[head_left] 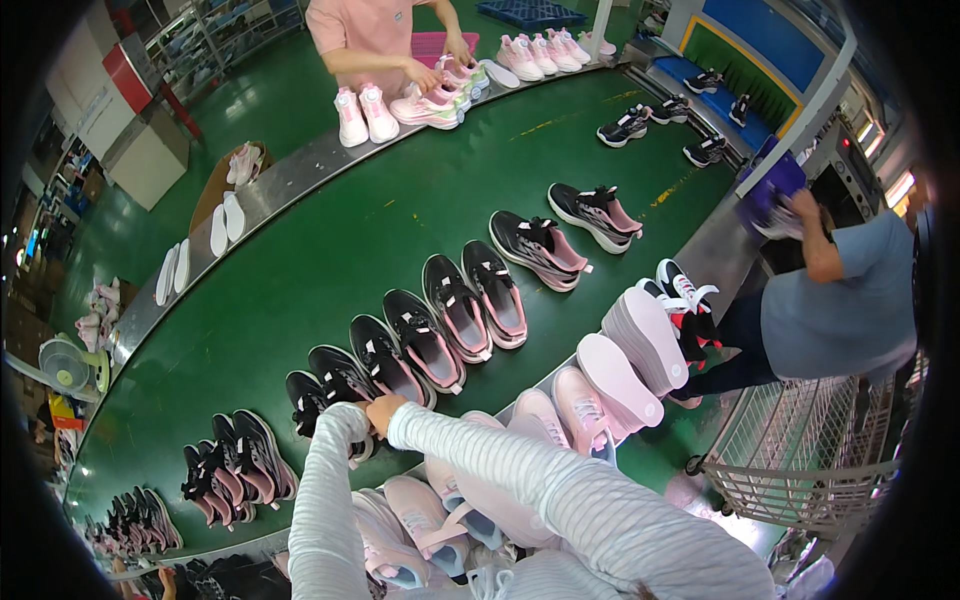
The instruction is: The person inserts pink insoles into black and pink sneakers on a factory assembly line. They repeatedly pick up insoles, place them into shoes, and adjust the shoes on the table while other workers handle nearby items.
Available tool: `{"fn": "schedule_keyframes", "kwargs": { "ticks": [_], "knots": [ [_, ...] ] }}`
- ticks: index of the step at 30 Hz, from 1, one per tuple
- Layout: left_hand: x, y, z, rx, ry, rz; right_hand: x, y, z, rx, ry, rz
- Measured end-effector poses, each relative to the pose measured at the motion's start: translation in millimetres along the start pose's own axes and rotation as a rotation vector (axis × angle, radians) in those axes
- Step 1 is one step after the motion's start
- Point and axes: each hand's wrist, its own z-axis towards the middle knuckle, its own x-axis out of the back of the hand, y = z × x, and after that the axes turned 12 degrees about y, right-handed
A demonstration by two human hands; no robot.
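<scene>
Both my hands meet over a black-and-pink sneaker (338, 368) on the green conveyor belt (310, 270). My right hand (383, 411) has its fingers curled in by the shoe's opening, and what they grip is hidden. The white ribbed left sleeve (345, 430) covers nearly all of my left hand, so its fingers do not show. Right beside them stands another black sneaker (385, 355), part of a row of similar ones with pink linings. One dark sneaker (303, 398) sits just left of my left sleeve.
Pale pink sneakers (420, 515) and stacked white insoles (620, 390) line the near ledge. Across the belt, a person in pink (360, 40) handles white-pink sneakers (430, 105). At right, a person in blue-grey (835, 295) stands by a wire cart (800, 450).
</scene>
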Motion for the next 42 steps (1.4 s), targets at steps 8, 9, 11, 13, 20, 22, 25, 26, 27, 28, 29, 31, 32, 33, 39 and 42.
{"fn": "schedule_keyframes", "kwargs": {
  "ticks": [8, 9, 11, 13, 20, 22, 25, 26, 27, 28, 29, 31, 32, 33, 39, 42],
  "knots": [
    [-111.0, -90.1, 86.6, -0.199, 0.027, 0.440, 120.1, 81.7, -104.4, -0.094, 0.466, 0.074],
    [-74.9, -46.6, 70.2, -0.032, -0.088, 0.491, 132.1, 105.2, -129.4, -0.456, 0.435, 0.009],
    [-74.1, -48.9, 34.2, 0.143, 0.127, 0.304, 141.9, 144.6, -181.7, -0.628, 0.617, -0.070],
    [-65.6, -27.2, 19.6, 0.464, 0.594, -0.102, 132.8, 185.9, -241.3, -0.703, 0.575, -0.249],
    [-95.5, -40.5, 34.7, 0.623, 1.422, -1.835, 108.2, 210.5, -296.1, -0.861, 0.341, -0.118],
    [-84.4, -32.8, 30.9, 0.715, 1.434, -1.869, 119.7, 199.6, -295.0, -0.873, 0.276, -0.126],
    [-85.9, -42.4, 28.4, 0.827, 1.402, -1.921, 116.0, 204.7, -292.5, -0.825, 0.256, -0.172],
    [-86.5, -43.3, 27.1, 0.818, 1.424, -1.931, 116.1, 205.4, -292.5, -0.818, 0.243, -0.190],
    [-84.9, -41.0, 29.1, 0.794, 1.426, -1.969, 117.7, 205.5, -294.6, -0.800, 0.232, -0.200],
    [-81.7, -38.8, 26.7, 0.773, 1.443, -2.001, 119.7, 205.2, -295.2, -0.781, 0.226, -0.246],
    [-83.1, -40.3, 27.7, 0.741, 1.452, -2.020, 120.3, 205.0, -295.7, -0.760, 0.220, -0.293],
    [-71.5, -22.1, 29.7, 0.684, 1.476, -2.044, 120.8, 206.3, -301.1, -0.714, 0.229, -0.356],
    [-70.5, -17.0, 35.8, 0.604, 1.487, -2.093, 121.8, 208.3, -305.1, -0.698, 0.243, -0.414],
    [-73.8, -18.9, 37.2, 0.597, 1.517, -2.050, 122.7, 208.4, -305.9, -0.696, 0.232, -0.418],
    [-86.4, -26.5, 34.6, 0.772, 1.710, -1.589, 143.4, 192.9, -294.0, -0.691, 0.406, -0.437],
    [-72.8, -0.8, 19.2, 0.984, 1.496, -0.686, 160.3, 161.9, -271.3, -0.690, 0.557, -0.250]
  ]
}}
